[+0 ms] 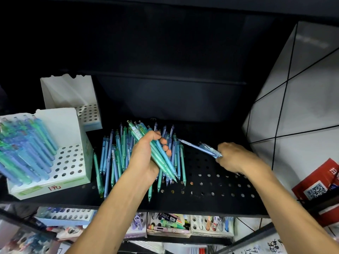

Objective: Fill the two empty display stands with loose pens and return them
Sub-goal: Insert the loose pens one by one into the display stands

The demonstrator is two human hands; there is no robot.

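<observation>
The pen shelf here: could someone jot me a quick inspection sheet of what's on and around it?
Surface: black perforated shelf.
Job's things: near stand partly filled with pens; rear stand empty; loose pens heaped mid-shelf.
Clutter: nothing seen on the shelf.
Hands: left hand grips a bundle of pens; right hand holds a few blue pens.
Cables: nothing seen.
Surroundings: tiled wall right; red box; stationery trays below.
</observation>
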